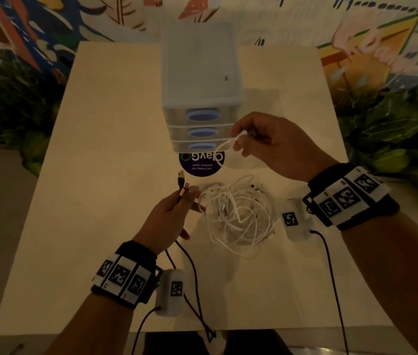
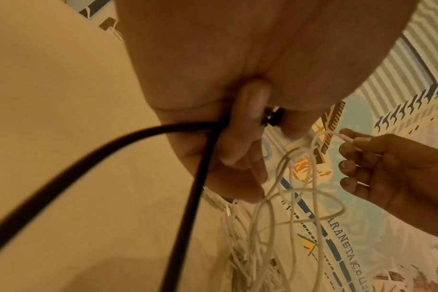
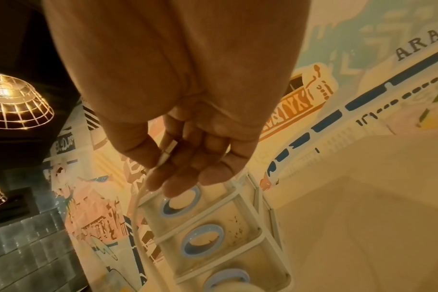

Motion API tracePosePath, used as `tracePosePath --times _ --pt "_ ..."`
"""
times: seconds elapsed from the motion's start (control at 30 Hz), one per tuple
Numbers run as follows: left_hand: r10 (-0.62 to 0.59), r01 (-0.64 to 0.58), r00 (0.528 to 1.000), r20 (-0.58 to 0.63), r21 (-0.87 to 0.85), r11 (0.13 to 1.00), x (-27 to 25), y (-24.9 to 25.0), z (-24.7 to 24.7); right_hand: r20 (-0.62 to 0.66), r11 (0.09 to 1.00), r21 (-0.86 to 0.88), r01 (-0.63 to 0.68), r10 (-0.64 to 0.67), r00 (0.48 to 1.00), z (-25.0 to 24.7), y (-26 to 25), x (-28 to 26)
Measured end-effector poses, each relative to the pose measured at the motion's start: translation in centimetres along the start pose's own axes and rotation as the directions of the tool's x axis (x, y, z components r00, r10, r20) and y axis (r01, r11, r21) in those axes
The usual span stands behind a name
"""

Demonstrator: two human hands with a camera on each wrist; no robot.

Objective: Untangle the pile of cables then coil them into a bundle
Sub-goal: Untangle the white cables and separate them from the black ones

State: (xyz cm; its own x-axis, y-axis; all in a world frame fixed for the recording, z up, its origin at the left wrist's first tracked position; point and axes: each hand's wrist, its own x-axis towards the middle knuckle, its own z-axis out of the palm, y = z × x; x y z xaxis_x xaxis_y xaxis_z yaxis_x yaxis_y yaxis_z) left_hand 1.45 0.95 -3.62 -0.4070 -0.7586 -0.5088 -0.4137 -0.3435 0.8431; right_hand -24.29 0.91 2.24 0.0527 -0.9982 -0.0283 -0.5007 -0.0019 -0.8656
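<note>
Near, lower centre of frame: your left hand (image 1: 170, 213) grips the black cable (image 1: 192, 272) just below its plugs; the slack runs off the worktop (image 1: 105, 175) edge, so it may snag there. Mid-frame: the white cable pile (image 1: 238, 213) lies tangled on the worktop, btwn both hands. Farther, centre-right: your right hand (image 1: 267, 139) pinches a white connector end (image 3: 166, 152), strand trailing to the pile. Risk: a hard pull likely tightens knots or drags the pile. Drawer unit (image 1: 200, 103) sits close behind; the raised strand could catch it.

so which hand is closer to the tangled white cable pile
Left. The left hand sits right at the edge of the white cable pile; the right hand is raised beyond it, pinching one white end.
</note>
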Motion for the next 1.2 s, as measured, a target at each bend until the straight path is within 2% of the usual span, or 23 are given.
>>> tracePosePath --times 0.17,0.33,0.57,0.73,0.9,1.2 --pt "0.078 -0.080 0.997 0.017 0.133 0.988 -0.4 -0.4 -0.1 -0.053 0.998 -0.029 -0.056 0.055 0.997 -0.1 1.2 0.3" --pt "0.175 -0.135 0.972 -0.154 0.239 0.962 0.3 -1.5 0.0 -0.067 0.988 -0.099 -0.117 0.110 0.992 -0.1 3.2 0.5" --pt "0.164 -0.143 0.972 -0.167 0.132 0.981 0.0 -1.0 0.9 -0.027 0.967 -0.167 -0.194 0.192 0.981 0.4 5.7 0.9" --pt "0.200 -0.179 0.965 -0.171 0.130 0.975 0.1 -0.8 1.1 0.079 0.942 -0.291 -0.166 0.196 0.977 1.0 6.5 1.0" --pt "0.140 -0.139 0.967 -0.215 0.023 0.990 0.3 -0.9 0.7 0.112 0.918 -0.368 -0.150 0.204 0.973 1.2 6.7 1.4" --pt "0.139 -0.143 0.953 -0.270 0.003 0.990 0.5 -1.2 0.2 0.250 0.936 -0.330 -0.121 0.211 0.945 3.2 6.6 2.4"
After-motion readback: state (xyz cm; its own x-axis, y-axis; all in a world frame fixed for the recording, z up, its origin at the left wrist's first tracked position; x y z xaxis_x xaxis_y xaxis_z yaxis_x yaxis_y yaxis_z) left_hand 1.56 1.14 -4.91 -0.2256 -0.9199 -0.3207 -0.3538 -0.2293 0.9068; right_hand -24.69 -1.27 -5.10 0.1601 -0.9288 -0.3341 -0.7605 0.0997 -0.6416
